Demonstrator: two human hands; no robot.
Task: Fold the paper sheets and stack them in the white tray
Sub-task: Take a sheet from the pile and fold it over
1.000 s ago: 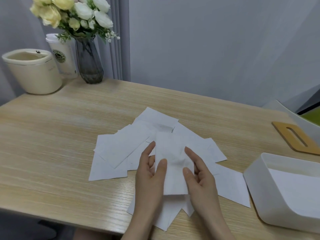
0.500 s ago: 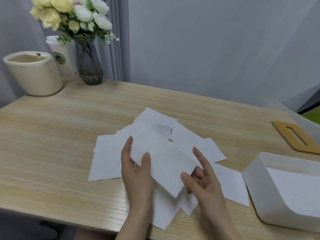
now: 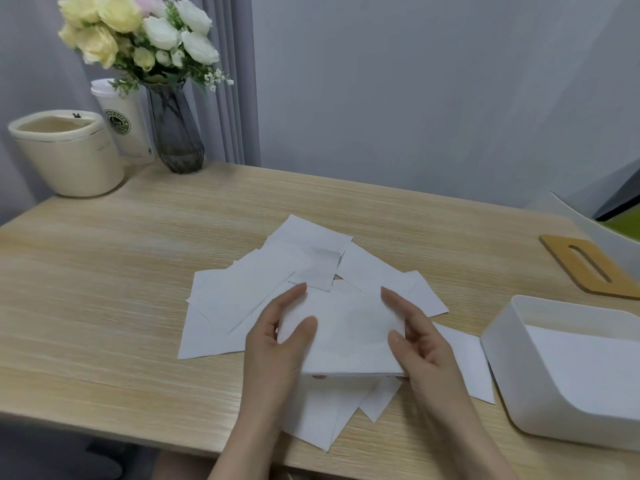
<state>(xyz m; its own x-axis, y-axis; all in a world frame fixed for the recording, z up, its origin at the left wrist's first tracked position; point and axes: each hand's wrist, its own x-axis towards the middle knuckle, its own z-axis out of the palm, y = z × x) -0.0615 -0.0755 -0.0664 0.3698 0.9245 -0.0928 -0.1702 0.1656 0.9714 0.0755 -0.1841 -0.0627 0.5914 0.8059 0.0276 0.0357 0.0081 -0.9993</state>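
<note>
paper sheets (image 3: 263,299) scattered mid-table (image 3: 104,289), tray (image 3: 540,386) at right, vase (image 3: 176,133) far left behind

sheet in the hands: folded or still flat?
Folded. The held sheet shows a doubled edge along its near side, pinched between the left hand and right hand above the loose sheets.

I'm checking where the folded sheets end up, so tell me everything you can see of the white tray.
The white tray is a smooth, plastic-looking box with rounded corners and an open top. It sits upright on the table at the right edge of the view, partly cut off by the frame. A white paper lies inside it. A loose sheet on the table reaches up to its left wall. Neither hand touches it.
</note>
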